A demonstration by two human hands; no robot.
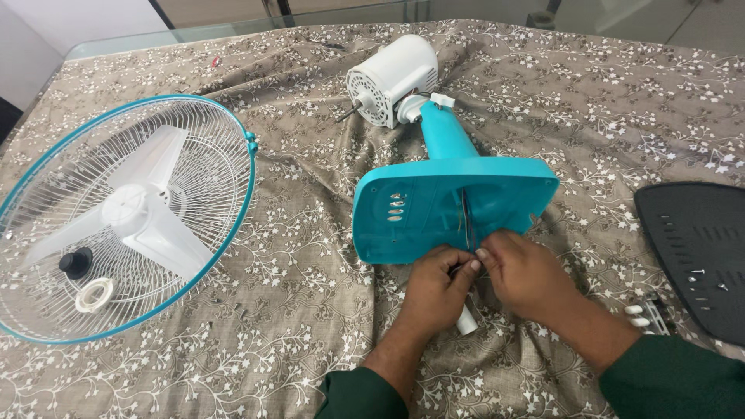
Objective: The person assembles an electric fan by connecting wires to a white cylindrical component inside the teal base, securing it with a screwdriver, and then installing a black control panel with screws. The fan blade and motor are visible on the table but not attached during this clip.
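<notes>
Single head view, angled down and forward, close above table [543, 70]; hands nearest bottom edge

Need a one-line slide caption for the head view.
Both hands, left hand and right hand, pinch wires at the teal fan base lying beside the white motor and detached grille.

teal-rimmed fan guard [46, 310] with white blades [143, 209], black cover [698, 248], floral cloth [310, 326].

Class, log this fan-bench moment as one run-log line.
left hand: pinching wires | right hand: pinching wires | wires: at teal fan base | fan guard: left, apart
</notes>
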